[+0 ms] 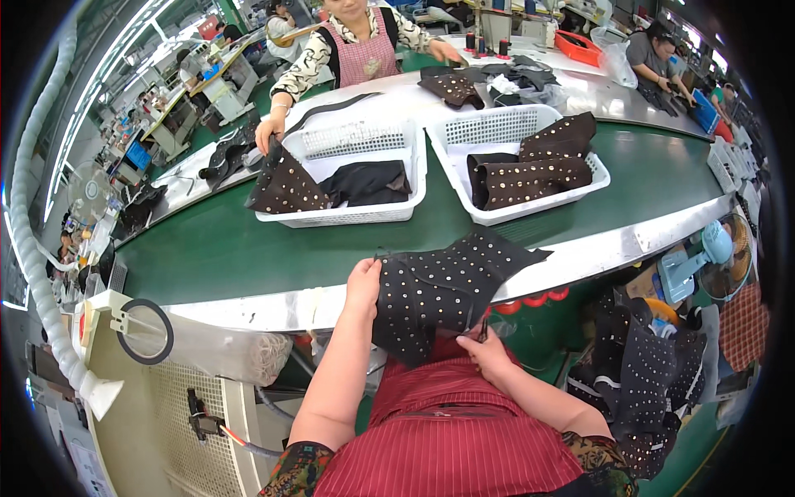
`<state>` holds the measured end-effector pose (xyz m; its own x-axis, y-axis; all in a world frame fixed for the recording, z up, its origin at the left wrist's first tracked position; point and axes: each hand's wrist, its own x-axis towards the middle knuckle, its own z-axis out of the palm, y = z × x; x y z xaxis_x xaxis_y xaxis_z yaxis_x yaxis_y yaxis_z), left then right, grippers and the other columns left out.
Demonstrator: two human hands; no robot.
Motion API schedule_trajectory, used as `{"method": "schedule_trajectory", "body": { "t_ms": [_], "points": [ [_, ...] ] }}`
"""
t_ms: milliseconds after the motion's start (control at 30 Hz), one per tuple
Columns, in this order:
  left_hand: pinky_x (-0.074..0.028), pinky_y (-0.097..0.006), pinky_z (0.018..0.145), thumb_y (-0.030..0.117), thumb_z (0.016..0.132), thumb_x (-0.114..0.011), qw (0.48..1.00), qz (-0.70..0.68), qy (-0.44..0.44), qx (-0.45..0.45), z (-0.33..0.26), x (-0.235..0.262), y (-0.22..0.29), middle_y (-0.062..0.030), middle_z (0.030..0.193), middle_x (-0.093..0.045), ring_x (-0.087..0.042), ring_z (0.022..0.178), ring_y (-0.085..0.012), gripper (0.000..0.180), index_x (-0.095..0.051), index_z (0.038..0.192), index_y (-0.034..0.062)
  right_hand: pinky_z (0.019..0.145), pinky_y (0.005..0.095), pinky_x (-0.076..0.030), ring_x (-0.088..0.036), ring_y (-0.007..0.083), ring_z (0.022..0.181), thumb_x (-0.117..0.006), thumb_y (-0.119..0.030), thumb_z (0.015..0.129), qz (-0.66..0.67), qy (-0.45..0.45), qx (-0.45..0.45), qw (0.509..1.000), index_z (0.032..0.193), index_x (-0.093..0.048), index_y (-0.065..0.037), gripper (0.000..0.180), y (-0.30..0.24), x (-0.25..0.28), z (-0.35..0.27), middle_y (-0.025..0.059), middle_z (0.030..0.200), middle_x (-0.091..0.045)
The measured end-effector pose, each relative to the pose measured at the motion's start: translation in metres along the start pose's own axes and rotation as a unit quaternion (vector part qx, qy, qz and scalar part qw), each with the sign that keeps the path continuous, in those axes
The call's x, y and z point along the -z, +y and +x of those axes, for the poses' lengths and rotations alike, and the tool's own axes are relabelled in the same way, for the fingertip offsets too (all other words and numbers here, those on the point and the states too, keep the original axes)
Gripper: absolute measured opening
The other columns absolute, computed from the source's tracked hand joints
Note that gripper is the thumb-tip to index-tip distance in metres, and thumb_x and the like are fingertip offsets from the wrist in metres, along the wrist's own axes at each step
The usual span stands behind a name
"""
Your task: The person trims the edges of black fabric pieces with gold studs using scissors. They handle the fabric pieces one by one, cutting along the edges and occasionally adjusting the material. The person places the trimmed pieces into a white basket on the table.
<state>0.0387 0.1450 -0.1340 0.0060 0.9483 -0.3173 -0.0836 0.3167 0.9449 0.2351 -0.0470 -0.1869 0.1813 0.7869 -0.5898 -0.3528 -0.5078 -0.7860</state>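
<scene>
A black piece of leather-like material (443,286), dotted with rows of metal studs, hangs in front of me over the bench's near edge. My left hand (363,288) pinches its left edge between thumb and fingers. Below its lower right edge, my right hand (487,354) is closed round a small, dark, slim tool (484,331); its exact kind is too small to tell. Two white plastic baskets stand beyond the piece. The left basket (348,217) holds dark pieces, and the right basket (542,207) has brown studded pieces (538,178) in it.
A green conveyor belt (215,265) runs between metal edges. Across it, a co-worker's hand (270,131) grips a brown studded piece (286,184) at the left basket. More studded pieces (650,364) hang at my right, near a blue fan (687,265). A white hose (37,248) hangs left.
</scene>
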Motion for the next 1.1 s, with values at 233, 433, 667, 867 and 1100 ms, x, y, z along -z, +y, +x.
{"method": "schedule_trajectory", "body": {
  "t_ms": [233, 433, 667, 867, 1100],
  "points": [
    [-0.05, -0.025, 0.063, 0.011, 0.095, -0.046, 0.999, -0.024, -0.018, 0.02, -0.006, 0.0, 0.002, -0.0041, 0.083, -0.063, -0.06, 0.07, -0.0118, 0.014, -0.056, 0.097, 0.0016, 0.042, 0.0212, -0.031, -0.043, 0.0069, 0.052, -0.068, -0.008, 0.08, 0.022, -0.119, -0.041, 0.992, 0.105, -0.046, -0.007, 0.033, 0.007, -0.008, 0.007, 0.0025, 0.074, -0.053],
    [-0.05, -0.025, 0.065, 0.011, 0.094, -0.046, 0.999, -0.034, -0.026, 0.003, 0.0, 0.002, -0.006, -0.004, 0.084, -0.063, -0.06, 0.07, -0.0115, 0.014, -0.056, 0.097, 0.002, 0.044, 0.0232, -0.035, -0.046, 0.0076, 0.051, -0.07, -0.016, 0.079, -0.039, -0.06, 0.013, 0.997, 0.093, -0.055, -0.006, 0.024, 0.008, 0.011, -0.009, 0.0013, 0.067, -0.056],
    [-0.049, -0.024, 0.065, 0.013, 0.094, -0.047, 0.999, -0.014, -0.025, 0.014, -0.008, 0.001, 0.002, -0.0031, 0.085, -0.063, -0.059, 0.071, -0.0107, 0.013, -0.056, 0.096, 0.0034, 0.049, 0.0213, -0.038, -0.048, 0.0058, 0.054, -0.069, -0.015, 0.08, -0.071, 0.003, 0.04, 0.997, 0.087, -0.06, -0.005, 0.016, 0.004, 0.066, -0.046, -0.0004, 0.068, -0.058],
    [-0.049, -0.031, 0.078, 0.017, 0.092, -0.053, 0.995, 0.087, 0.006, -0.048, -0.018, -0.005, 0.012, -0.007, 0.099, -0.062, -0.059, 0.089, -0.0157, 0.024, -0.056, 0.111, 0.0026, 0.05, 0.0213, -0.039, -0.048, 0.004, 0.056, -0.068, -0.011, 0.08, -0.124, 0.039, 0.182, 0.975, 0.085, -0.059, -0.005, 0.012, -0.054, 0.079, -0.072, -0.0026, 0.068, -0.054],
    [-0.05, -0.027, 0.075, 0.014, 0.094, -0.047, 0.997, 0.054, -0.049, -0.005, -0.009, 0.001, 0.006, -0.0116, 0.095, -0.064, -0.061, 0.083, -0.016, 0.026, -0.055, 0.11, -0.0043, 0.055, 0.0181, -0.037, -0.048, 0.0035, 0.065, -0.065, -0.007, 0.083, -0.09, 0.091, 0.33, 0.935, 0.095, -0.059, -0.005, 0.014, -0.129, 0.085, -0.106, -0.003, 0.078, -0.057]
  ]
}}
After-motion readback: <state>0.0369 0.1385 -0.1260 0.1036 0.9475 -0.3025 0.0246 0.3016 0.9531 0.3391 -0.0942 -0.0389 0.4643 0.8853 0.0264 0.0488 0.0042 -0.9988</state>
